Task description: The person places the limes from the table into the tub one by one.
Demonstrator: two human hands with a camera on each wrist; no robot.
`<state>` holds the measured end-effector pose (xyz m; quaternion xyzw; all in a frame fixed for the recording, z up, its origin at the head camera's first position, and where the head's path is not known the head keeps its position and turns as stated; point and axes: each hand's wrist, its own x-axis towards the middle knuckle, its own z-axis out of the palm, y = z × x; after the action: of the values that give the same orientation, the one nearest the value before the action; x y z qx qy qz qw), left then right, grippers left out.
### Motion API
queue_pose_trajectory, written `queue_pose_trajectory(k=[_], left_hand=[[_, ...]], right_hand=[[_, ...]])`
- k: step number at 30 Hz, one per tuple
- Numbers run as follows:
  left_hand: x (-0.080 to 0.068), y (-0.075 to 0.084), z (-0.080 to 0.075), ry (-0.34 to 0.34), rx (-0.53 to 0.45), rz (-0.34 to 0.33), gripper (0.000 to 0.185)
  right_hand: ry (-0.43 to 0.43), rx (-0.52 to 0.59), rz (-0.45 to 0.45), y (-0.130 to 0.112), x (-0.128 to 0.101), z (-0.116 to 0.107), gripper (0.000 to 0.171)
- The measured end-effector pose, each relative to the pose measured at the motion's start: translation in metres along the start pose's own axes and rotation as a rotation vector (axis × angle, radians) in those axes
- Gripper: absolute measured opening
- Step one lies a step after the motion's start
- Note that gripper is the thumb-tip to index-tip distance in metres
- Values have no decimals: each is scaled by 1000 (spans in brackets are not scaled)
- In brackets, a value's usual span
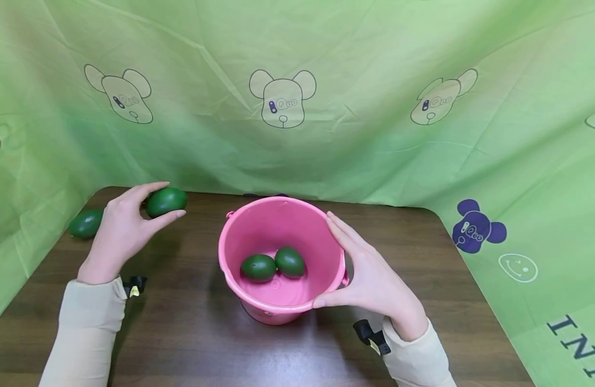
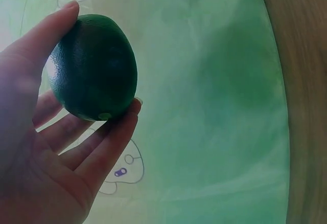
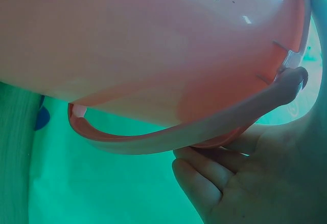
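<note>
My left hand (image 1: pixel 124 226) holds a dark green avocado (image 1: pixel 167 202) between thumb and fingers, above the table's back left. In the left wrist view the held avocado (image 2: pixel 94 68) shows smooth, glossy skin and a small pale stem spot. Another avocado (image 1: pixel 86 223) lies beyond that hand at the far left, partly covered by it. A pink bucket (image 1: pixel 282 310) stands mid-table with two avocados inside, one on the left (image 1: pixel 258 267) and one on the right (image 1: pixel 290 262). Around the bucket's right rim, my right hand (image 1: pixel 374 274) spreads its thumb and fingers, gripping it.
The brown wooden table (image 1: pixel 181 333) has rounded back corners. A green cloth (image 1: pixel 355 156) printed with bear heads hangs behind it and along both sides. The bucket's pink handle (image 3: pixel 148 143) hangs down by its outer wall in the right wrist view.
</note>
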<state>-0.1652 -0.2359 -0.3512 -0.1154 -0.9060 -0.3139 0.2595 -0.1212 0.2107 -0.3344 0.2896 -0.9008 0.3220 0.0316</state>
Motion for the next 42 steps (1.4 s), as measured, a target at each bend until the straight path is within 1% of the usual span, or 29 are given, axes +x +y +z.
queue_pose_trajectory(k=[5, 14, 20, 24, 33, 37, 42], left_hand=[[3, 7, 1, 12, -1, 34, 60], [5, 19, 2, -1, 0, 71, 61], [7, 28, 4, 25, 2, 124, 64], [7, 35, 4, 38, -16, 157, 65], [9, 45, 4, 49, -24, 199, 66], [10, 50, 3, 49, -29, 225, 69], [12, 56, 3, 43, -33, 240, 70]], right_hand=[[-1, -2, 2, 0, 0, 0, 134], [1, -4, -1, 0, 1, 0, 134], [-1, 2, 2, 0, 1, -1, 134], [-1, 1, 6, -1, 1, -1, 134], [-1, 7, 13, -1, 1, 0, 134], [-1, 4, 11, -1, 1, 0, 134], [-3, 5, 11, -1, 2, 0, 134]])
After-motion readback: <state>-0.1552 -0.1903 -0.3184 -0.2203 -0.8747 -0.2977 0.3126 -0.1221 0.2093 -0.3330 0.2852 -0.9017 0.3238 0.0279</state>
